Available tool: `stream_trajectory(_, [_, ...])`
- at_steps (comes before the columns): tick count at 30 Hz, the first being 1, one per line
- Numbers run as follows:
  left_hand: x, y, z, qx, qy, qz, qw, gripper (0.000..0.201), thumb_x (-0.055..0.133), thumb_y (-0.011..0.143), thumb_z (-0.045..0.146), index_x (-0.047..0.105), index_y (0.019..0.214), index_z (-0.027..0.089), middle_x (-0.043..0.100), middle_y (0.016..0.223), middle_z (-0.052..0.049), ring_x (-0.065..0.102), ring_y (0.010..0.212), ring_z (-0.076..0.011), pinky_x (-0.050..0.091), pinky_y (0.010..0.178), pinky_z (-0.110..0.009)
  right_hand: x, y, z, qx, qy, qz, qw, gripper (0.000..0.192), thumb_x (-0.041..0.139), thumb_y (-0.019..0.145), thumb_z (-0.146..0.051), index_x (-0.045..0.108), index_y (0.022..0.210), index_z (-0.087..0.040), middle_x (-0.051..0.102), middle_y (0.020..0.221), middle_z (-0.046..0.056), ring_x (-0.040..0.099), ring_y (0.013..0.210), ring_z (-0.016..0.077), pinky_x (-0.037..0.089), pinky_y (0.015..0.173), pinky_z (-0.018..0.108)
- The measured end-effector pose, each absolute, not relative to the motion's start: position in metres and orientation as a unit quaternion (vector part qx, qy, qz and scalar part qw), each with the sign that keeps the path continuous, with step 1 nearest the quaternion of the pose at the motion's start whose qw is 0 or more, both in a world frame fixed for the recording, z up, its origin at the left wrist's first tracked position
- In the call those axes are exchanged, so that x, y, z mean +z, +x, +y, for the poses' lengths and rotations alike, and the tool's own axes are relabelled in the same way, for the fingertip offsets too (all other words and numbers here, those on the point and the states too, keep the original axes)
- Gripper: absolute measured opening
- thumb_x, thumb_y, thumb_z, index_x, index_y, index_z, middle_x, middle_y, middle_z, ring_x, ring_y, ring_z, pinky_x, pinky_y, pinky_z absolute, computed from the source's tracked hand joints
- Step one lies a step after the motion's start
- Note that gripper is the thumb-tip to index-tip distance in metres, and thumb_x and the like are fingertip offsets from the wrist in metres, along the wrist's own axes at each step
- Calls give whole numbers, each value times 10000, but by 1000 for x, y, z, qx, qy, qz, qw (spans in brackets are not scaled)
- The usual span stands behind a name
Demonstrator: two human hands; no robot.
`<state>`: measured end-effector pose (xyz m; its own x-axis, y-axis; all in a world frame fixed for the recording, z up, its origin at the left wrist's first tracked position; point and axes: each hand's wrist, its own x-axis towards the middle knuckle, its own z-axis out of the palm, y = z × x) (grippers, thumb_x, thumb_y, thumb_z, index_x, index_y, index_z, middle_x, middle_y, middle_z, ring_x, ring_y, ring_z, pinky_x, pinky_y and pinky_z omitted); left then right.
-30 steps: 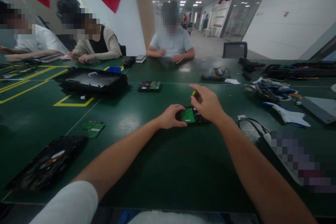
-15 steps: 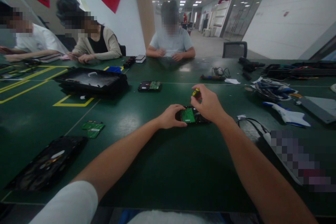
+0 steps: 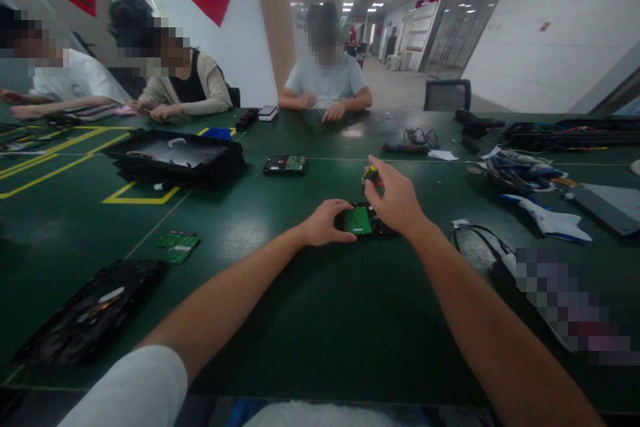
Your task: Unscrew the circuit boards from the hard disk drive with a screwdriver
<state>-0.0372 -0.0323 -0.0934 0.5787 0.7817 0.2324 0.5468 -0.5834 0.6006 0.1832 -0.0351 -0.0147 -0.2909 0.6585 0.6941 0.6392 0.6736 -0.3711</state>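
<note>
Screwdriver (image 3: 371, 175) pinched upright in the right hand (image 3: 395, 203), tip down on the hard drive (image 3: 364, 220) just beneath it; left hand (image 3: 324, 222) grips the drive's near-left edge.

The right hand (image 3: 397, 203) hides most of the screwdriver (image 3: 371, 175), its tip unseen.

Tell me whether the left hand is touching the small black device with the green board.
Touching. The head view shows the left hand with its fingers curled against the left end of the black device, no gap between them.
</note>
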Motion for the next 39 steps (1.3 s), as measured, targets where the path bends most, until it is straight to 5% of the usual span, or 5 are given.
stream_trajectory(7, [-93, -37, -32, 243, 857, 387, 238, 906, 828, 703, 639, 571, 1438, 177, 531, 1489, -180, 466, 1402, -365, 381, 1186, -530, -12, 185, -38, 5, -410, -801, 435, 312, 596, 957, -319, 573, 1257, -236, 680, 1200, 116, 672, 996, 277, 566, 903, 463])
stream_trajectory(13, [-94, -37, -31, 241, 855, 387, 247, 907, 825, 702, 642, 567, 1443, 188, 533, 1490, -168, 459, 1407, -367, 383, 1183, -535, -10, 184, -40, 0, -398, -814, 423, 446, 565, 937, -223, 532, 1382, -228, 645, 1249, 124, 654, 1009, 272, 544, 946, 470])
stream_trajectory(39, [-92, -37, -32, 235, 857, 390, 243, 910, 820, 706, 650, 563, 1447, 189, 533, 1487, -165, 461, 1406, -357, 374, 1191, -522, -15, 185, -36, 31, -419, -776, 470, 399, 617, 907, -243, 563, 1302, -239, 677, 1170, 106, 675, 973, 266, 587, 868, 453])
